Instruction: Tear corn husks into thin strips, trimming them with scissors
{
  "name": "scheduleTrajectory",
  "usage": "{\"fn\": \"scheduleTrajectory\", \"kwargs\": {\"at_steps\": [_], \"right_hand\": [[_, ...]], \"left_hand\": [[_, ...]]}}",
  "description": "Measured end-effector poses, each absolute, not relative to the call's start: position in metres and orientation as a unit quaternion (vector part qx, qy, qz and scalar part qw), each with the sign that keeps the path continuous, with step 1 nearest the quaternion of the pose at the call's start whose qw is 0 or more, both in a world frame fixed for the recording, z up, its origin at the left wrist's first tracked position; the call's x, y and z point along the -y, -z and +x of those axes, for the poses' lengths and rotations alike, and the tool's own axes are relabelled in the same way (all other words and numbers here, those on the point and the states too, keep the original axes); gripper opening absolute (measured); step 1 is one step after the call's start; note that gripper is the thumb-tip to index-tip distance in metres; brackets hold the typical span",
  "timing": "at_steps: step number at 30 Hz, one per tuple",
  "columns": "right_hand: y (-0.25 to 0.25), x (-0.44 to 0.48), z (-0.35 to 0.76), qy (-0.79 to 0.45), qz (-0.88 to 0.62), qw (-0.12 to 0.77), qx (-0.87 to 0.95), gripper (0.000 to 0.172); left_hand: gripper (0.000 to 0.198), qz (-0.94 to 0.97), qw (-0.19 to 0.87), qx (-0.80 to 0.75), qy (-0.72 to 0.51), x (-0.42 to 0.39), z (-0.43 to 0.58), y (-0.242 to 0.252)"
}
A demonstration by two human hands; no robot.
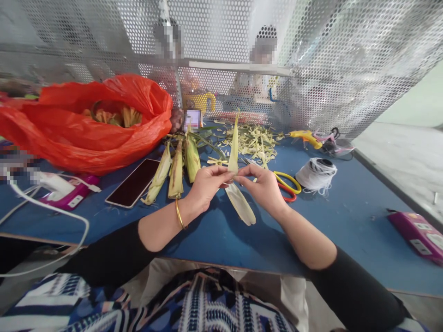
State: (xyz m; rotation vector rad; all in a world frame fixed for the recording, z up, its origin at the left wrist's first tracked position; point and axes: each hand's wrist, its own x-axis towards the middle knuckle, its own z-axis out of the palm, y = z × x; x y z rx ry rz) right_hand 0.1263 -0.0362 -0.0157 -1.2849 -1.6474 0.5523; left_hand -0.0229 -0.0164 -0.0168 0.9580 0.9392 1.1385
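The person's left hand point(207, 184) pinches the base of a pale green, pointed husk leaf point(234, 150) that stands upright above the fingertips. Their right hand point(263, 186) meets it there, thumb and forefinger pinched on the same base. Just below hangs or lies a broad, whitish husk strip point(241, 204); I can't tell whether it joins the upper leaf. Right beside the right hand are scissors with yellow and red handles point(287, 185), then a spool of white thread point(316, 175). On the other side, three long, yellow-green husk-wrapped ears point(176, 173) lie near the left hand, next to a dark-screened phone point(133, 183). Beyond the hands, a heap of shredded green-yellow scraps point(258, 140) spreads over the blue tabletop point(204, 235), a large red plastic bag point(114, 152) slumping off to the left.
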Motion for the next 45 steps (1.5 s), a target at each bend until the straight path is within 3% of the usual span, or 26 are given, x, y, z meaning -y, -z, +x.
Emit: {"fn": "scheduleTrajectory", "kwargs": {"at_steps": [10,18,28,38,45], "right_hand": [[0.012,0.037,0.125,-0.242,-0.557,0.468,0.642,0.01],[0.012,0.034,0.128,-0.251,-0.554,0.474,0.637,0.011],[0.016,0.028,0.13,-0.389,-0.504,0.515,0.574,0.026],[0.015,0.032,0.129,-0.328,-0.497,0.513,0.619,0.024],[0.005,0.037,0.131,-0.22,-0.445,0.467,0.732,0.013]], "left_hand": [[0.026,0.467,0.641,-0.385,-0.472,0.017,-0.022,0.017],[0.018,0.47,0.646,-0.368,-0.475,0.016,-0.023,0.018],[0.016,0.468,0.644,-0.369,-0.48,0.016,-0.022,0.019],[0.021,0.438,0.661,-0.412,-0.448,0.014,-0.024,0.015],[0.015,0.402,0.689,-0.409,-0.444,0.011,-0.029,0.011]]}}
